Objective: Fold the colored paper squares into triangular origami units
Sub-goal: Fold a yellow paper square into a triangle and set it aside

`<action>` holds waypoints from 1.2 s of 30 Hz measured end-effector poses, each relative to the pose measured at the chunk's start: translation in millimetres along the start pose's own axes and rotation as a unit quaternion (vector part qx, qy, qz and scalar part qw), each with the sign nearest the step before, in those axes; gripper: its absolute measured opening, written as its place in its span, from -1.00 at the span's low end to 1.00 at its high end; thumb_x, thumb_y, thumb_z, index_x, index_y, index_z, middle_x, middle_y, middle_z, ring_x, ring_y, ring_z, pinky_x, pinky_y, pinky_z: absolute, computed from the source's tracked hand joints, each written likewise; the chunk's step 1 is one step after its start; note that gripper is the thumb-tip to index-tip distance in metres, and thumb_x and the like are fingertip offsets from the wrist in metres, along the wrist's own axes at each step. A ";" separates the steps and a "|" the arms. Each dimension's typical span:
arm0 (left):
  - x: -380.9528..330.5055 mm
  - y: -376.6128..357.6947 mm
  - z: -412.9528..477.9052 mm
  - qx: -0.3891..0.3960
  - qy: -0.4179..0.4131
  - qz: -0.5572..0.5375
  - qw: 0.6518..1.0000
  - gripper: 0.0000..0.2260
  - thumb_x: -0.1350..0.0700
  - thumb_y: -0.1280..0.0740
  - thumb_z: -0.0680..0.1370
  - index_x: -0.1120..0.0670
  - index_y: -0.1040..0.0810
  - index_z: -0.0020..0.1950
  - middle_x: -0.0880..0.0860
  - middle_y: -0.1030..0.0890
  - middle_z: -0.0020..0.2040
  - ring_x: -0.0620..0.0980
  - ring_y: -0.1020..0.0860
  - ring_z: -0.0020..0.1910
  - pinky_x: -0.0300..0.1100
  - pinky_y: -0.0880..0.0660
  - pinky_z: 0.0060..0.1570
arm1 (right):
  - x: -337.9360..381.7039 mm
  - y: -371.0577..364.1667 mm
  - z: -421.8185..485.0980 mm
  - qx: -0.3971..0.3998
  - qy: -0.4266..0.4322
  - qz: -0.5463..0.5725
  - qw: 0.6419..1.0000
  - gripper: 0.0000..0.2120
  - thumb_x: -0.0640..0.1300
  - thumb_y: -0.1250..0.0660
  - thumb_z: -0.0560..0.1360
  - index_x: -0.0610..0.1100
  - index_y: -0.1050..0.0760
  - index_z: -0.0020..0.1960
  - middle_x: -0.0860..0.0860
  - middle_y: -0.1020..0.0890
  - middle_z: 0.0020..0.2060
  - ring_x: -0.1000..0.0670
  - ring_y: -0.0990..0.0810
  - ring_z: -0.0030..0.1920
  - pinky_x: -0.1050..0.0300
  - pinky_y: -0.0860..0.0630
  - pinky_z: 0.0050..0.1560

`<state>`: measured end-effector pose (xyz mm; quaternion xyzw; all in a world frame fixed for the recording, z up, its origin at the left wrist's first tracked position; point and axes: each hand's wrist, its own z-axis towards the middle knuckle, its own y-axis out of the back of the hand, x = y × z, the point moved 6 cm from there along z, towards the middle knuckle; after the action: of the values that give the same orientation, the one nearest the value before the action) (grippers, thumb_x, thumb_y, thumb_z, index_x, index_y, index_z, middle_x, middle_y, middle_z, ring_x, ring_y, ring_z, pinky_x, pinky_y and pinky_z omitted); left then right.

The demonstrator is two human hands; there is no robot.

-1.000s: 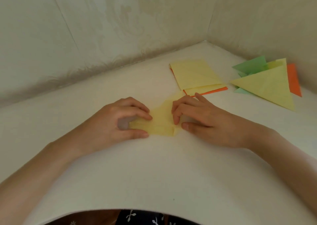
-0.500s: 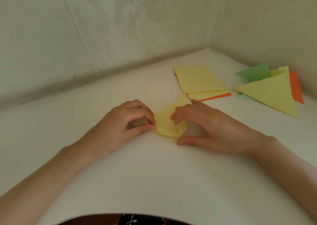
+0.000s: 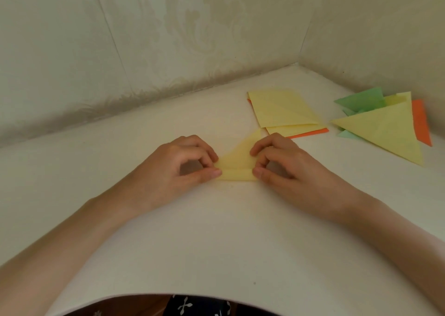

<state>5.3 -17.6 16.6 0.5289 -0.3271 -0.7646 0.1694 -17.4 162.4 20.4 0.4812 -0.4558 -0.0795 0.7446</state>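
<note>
A small yellow paper piece [image 3: 237, 162] lies on the white table between my hands, part folded, with a narrow flap turned up along its near edge and a point sticking up toward the back. My left hand [image 3: 183, 168] pinches its left end between thumb and curled fingers. My right hand [image 3: 279, 163] pinches its right end the same way. Both ends of the paper are hidden under my fingertips.
A stack of yellow squares [image 3: 284, 110] over an orange sheet [image 3: 310, 133] lies behind my right hand. At the far right sit folded triangles: a big yellow one [image 3: 385, 129], green ones [image 3: 361, 100] and an orange one [image 3: 421, 122]. Walls close the back and right of the white table [image 3: 216, 231].
The paper has gone from a loose raised fold to lying flatter with a strip turned up along the near edge. My hands have shifted apart to its two ends.
</note>
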 end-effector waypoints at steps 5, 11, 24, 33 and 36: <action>3.9 0.0 0.9 -0.010 0.027 0.033 0.999 -0.68 -0.29 -0.24 0.38 -0.06 -0.52 -0.33 -0.24 -0.49 0.03 -0.17 -0.44 0.08 -0.42 -0.30 0.06 | 0.5 4.3 -3.0 -0.009 -0.052 -0.014 0.999 -0.81 -0.07 -0.29 0.51 0.05 -0.39 -0.27 0.10 -0.40 0.09 0.17 -0.27 0.13 0.63 -0.09 0.04; 3.1 -1.2 0.7 -0.028 0.051 0.079 0.995 -0.66 -0.18 -0.38 0.45 -0.03 -0.43 -0.41 -0.23 -0.45 0.01 -0.21 -0.40 0.07 -0.46 -0.26 0.01 | 5.7 1.4 -2.8 -0.017 -0.056 -0.084 0.995 -0.75 -0.07 -0.28 0.52 0.06 -0.32 -0.30 0.12 -0.37 0.11 0.21 -0.17 0.11 0.56 -0.08 0.03; -14.2 -1.5 -10.3 0.015 -0.124 0.191 0.973 -0.89 -0.02 -0.16 0.55 -0.09 -0.43 0.04 -0.11 -0.46 0.07 -0.07 -0.45 0.00 -0.12 -0.36 0.01 | 1.6 -5.7 -5.2 -0.055 -0.036 -0.183 0.981 -0.83 0.03 -0.17 0.52 -0.03 -0.28 -0.16 -0.03 -0.42 0.13 0.01 -0.25 0.18 0.27 -0.09 0.14; -27.8 -12.0 -21.8 0.033 -0.207 0.239 0.948 -0.60 0.28 -0.10 0.50 0.02 -0.50 0.27 -0.01 -0.58 0.04 -0.03 -0.51 -0.06 -0.15 -0.40 -0.06 | -7.7 -4.0 -3.6 -0.032 -0.076 -0.143 0.986 -0.82 0.08 0.04 0.51 0.03 -0.25 -0.02 0.07 -0.35 0.12 0.01 -0.21 0.29 0.24 -0.07 0.25; -28.4 -17.8 -22.1 0.052 -0.193 0.268 0.942 -0.58 0.24 -0.08 0.50 0.03 -0.50 0.30 -0.02 -0.53 0.03 -0.05 -0.45 -0.06 -0.25 -0.34 -0.03 | -2.0 -7.3 -1.1 -0.062 -0.122 -0.171 0.976 -0.59 0.32 0.04 0.42 0.00 -0.26 -0.03 0.10 -0.31 0.07 0.06 -0.17 0.24 0.18 -0.09 0.28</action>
<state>38.1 5.5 19.4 0.2721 -0.5225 -0.7603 0.2739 -15.4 160.4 13.3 0.4917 -0.4480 -0.2922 0.6871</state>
